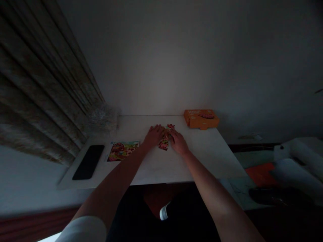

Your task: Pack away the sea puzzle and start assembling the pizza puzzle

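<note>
Colourful jigsaw puzzle pieces [164, 145] lie in a small cluster on the white table [153, 168], between my two hands. One red-and-white piece [171, 126] shows at the far end of the cluster. My left hand [154, 135] rests on the cluster's left side, palm down, fingers stretched over the pieces. From the right, my right hand [178, 142] reaches in with bent fingers and thumb closed at a puzzle piece. Dim light and the fingers hide part of the cluster. Left of my left forearm lies a picture card [122, 150] with a farm scene.
An orange box [202, 119] stands at the table's back right corner. A black flat device [88, 162] lies at the left edge, with a clear plastic-wrapped bundle [103, 117] behind it. Curtains [42, 74] hang at left; a wall rises behind the table.
</note>
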The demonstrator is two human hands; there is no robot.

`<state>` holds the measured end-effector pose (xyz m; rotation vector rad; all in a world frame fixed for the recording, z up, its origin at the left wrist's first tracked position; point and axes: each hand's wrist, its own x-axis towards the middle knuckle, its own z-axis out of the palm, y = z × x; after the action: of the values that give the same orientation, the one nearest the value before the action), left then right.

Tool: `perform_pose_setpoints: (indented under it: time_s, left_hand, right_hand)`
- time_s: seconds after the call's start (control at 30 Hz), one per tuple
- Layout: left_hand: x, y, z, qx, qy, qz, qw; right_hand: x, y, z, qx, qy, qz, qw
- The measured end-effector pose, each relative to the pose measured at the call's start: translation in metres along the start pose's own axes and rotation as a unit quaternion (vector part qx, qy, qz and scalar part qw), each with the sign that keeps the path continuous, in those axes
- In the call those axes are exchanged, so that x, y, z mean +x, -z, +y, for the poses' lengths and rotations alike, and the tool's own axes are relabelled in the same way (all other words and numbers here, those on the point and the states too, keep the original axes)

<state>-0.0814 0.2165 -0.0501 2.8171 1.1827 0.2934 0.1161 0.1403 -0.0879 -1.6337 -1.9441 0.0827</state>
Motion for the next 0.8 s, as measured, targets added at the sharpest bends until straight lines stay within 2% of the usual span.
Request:
perform_pose_setpoints:
  time_s: [0.1, 0.17, 0.27, 0.33, 0.43, 0.5, 0.53, 0.67, 0.8]
  left_hand:
    - [0.006, -0.001, -0.007, -0.017, -0.1, -0.02, 0.995]
    - [0.007, -0.001, -0.011, -0.02, -0.103, -0.024, 0.994]
    - [0.006, -0.001, -0.014, -0.016, -0.049, -0.012, 0.999]
    - [0.006, -0.001, -0.016, -0.006, 0.005, -0.005, 1.0]
    - [0.007, -0.002, -0.019, 0.009, 0.065, -0.007, 0.998]
    - [0.009, -0.002, -0.021, 0.009, 0.081, -0.008, 0.997]
    - [0.01, -0.002, -0.023, 0.007, 0.087, -0.006, 0.996]
    - [0.01, 0.001, -0.03, -0.004, 0.107, 0.01, 0.994]
    - [0.002, 0.007, -0.03, 0.001, 0.101, 0.037, 0.994]
  right_hand:
    - [-0.001, 0.0, 0.003, -0.008, -0.015, 0.026, 1.0]
    - [-0.001, 0.0, 0.003, -0.031, -0.071, 0.053, 0.996]
    - [0.001, 0.0, -0.002, -0.071, -0.168, 0.074, 0.98]
    - [0.001, 0.001, -0.007, -0.086, -0.199, 0.069, 0.974]
    - [0.0, 0.005, -0.014, -0.087, -0.132, 0.026, 0.987]
    - [-0.001, 0.006, -0.016, -0.089, -0.075, -0.005, 0.993]
    - [-0.001, 0.007, -0.016, -0.095, -0.074, -0.009, 0.993]
    - [0.0, 0.003, -0.013, -0.121, -0.181, 0.034, 0.975]
    - [0.001, -0.002, -0.007, -0.112, -0.189, 0.052, 0.974]
